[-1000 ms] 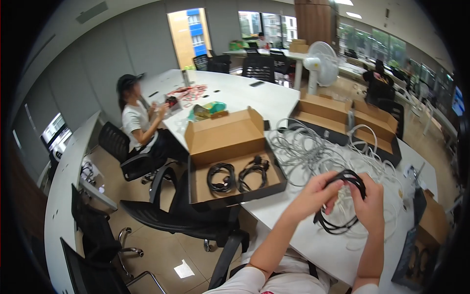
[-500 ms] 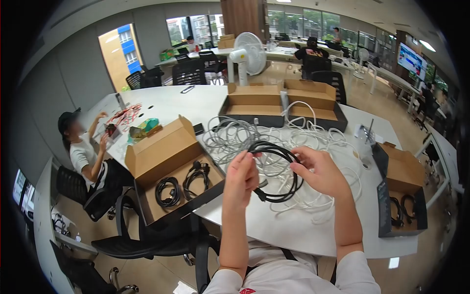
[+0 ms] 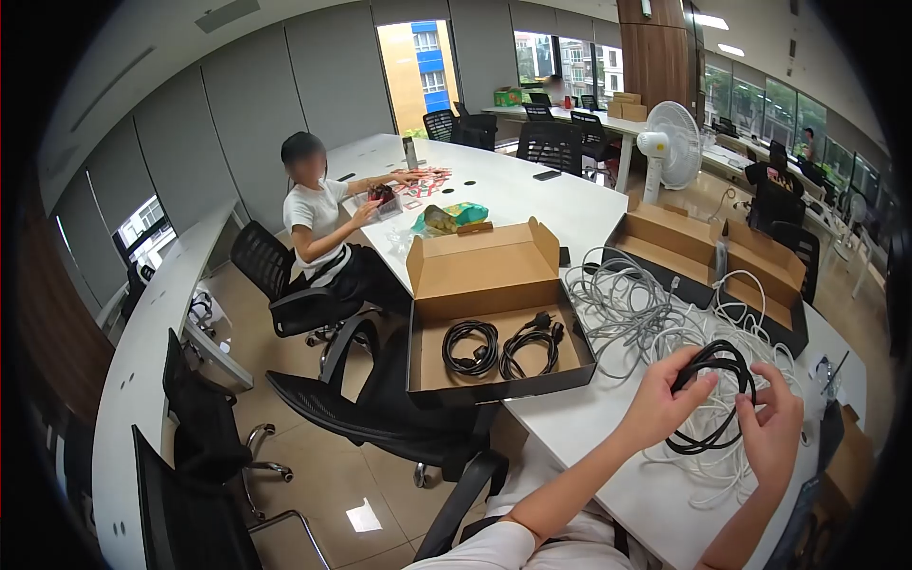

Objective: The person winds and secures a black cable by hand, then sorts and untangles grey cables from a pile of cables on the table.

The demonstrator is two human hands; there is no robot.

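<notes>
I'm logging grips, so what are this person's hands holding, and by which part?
A coiled black cable: the left hand holds the coil's upper left side, the right hand its right side.

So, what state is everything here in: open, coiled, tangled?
Held black cable: coiled
Left hand: fingers closed on that coil
Right hand: fingers at its edge
Near box: lid open
Black cables inside: both coiled
Two back boxes: lids open
Grey cables: loosely tangled
White cables: loosely tangled
Standing fan: can't tell whether it's running
</notes>
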